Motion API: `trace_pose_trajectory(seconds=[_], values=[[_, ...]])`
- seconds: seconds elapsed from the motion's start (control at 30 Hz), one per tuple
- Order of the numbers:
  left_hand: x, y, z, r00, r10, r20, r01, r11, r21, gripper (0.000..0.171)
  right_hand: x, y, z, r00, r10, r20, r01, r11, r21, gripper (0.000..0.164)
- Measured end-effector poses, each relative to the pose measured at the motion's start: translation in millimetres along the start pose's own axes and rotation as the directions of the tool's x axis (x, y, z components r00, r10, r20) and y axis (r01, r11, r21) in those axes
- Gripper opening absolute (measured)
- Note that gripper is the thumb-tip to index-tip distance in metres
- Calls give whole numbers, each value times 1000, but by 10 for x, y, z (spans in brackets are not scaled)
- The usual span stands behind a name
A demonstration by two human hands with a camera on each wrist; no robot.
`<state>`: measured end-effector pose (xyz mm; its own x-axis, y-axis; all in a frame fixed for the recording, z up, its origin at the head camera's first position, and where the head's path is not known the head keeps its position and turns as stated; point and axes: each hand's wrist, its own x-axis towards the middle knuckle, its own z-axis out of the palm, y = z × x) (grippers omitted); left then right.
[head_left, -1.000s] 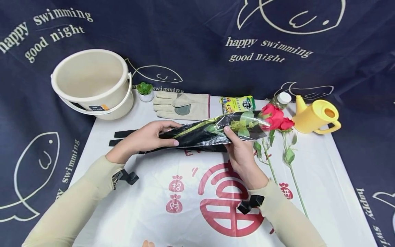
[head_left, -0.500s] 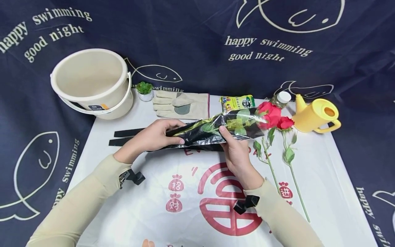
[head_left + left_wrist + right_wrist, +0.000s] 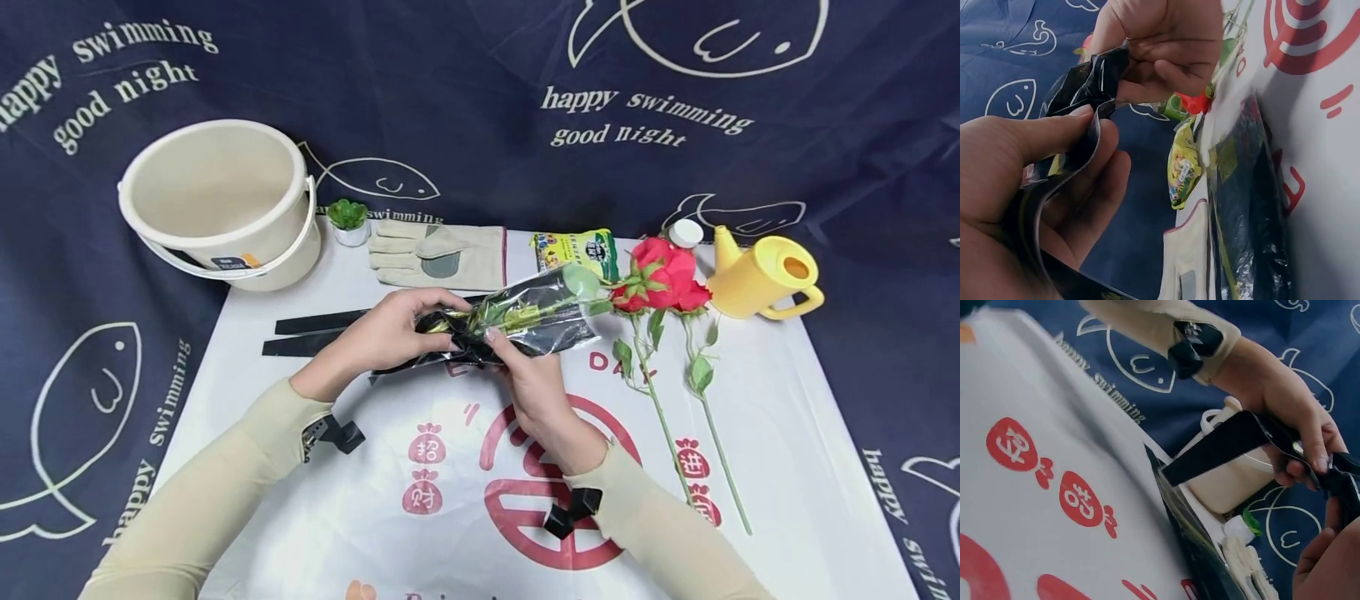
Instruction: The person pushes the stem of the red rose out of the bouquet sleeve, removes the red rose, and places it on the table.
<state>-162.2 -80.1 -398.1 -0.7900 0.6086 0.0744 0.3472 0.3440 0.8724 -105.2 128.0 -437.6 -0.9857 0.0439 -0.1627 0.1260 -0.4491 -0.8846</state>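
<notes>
Between both hands is a black-and-clear plastic flower sleeve (image 3: 551, 337), crumpled in its middle, with a leafy stem inside. At its right end a red artificial rose (image 3: 645, 279) sticks out; its bloom overlaps other red blooms behind. My left hand (image 3: 397, 329) pinches the sleeve between thumb and fingers, and the left wrist view shows the plastic edge (image 3: 1094, 134) under that thumb. Close beside it, my right hand (image 3: 540, 396) grips the bunched part, thumb on top. Beneath, another flat black sleeve (image 3: 1244, 212) lies on the table.
Loose rose stems (image 3: 720, 442) lie at the right. Along the back stand a cream bucket (image 3: 292, 258), a small potted succulent (image 3: 348, 218), work gloves (image 3: 457, 257), a yellow packet (image 3: 573, 250), a white-capped jar (image 3: 686, 233) and a yellow watering can (image 3: 761, 279).
My right hand has slid left along the sleeve towards my left hand, which moved slightly right. The sleeve's middle is now bunched, its clear end has shifted left and more of the rose shows.
</notes>
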Motion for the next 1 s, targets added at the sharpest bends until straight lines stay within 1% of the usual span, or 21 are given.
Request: trace_pose_trajectory(seconds=[0.07, 0.2, 0.3, 0.37, 0.47, 0.6, 0.67, 0.77, 0.9, 1.0], values=[[17, 13, 2, 1000, 19, -7, -19, 1000, 23, 38, -4, -1, 10, 1000, -13, -7, 13, 1000, 12, 52], [17, 20, -14, 999, 24, -29, -22, 998, 60, 37, 36, -31, -20, 997, -61, -41, 64, 994, 85, 57], [-4, 2, -28, 1000, 4, -31, -2, 998, 64, 37, 56, -50, -49, 996, -65, -52, 71, 990, 124, 60], [-15, -23, -39, 1000, -9, -28, 11, 998, 67, 37, 71, -64, -80, 996, -58, -65, 66, 989, 131, 60], [-48, -71, -73, 999, -36, -40, 39, 996, 74, 36, 110, -108, -155, 992, -56, -111, 73, 985, 158, 59], [-112, -121, -126, 997, -71, -40, 73, 995, 61, 36, 137, -176, -273, 987, -50, -152, 73, 986, 151, 60], [-129, -131, -140, 996, -80, -30, 82, 994, 69, 36, 131, -183, -303, 988, -46, -149, 67, 988, 138, 62], [-123, -130, -149, 997, -77, 14, 76, 994, 76, 35, 110, -163, -303, 988, -36, -150, 56, 990, 132, 63], [-106, -117, -136, 995, -50, 83, 46, 998, 47, 28, 89, -137, -285, 988, -52, -142, 72, 987, 141, 62], [-88, -84, -116, 995, -21, 100, 18, 999, 33, 25, 78, -125, -258, 989, -87, -116, 104, 984, 146, 63]])
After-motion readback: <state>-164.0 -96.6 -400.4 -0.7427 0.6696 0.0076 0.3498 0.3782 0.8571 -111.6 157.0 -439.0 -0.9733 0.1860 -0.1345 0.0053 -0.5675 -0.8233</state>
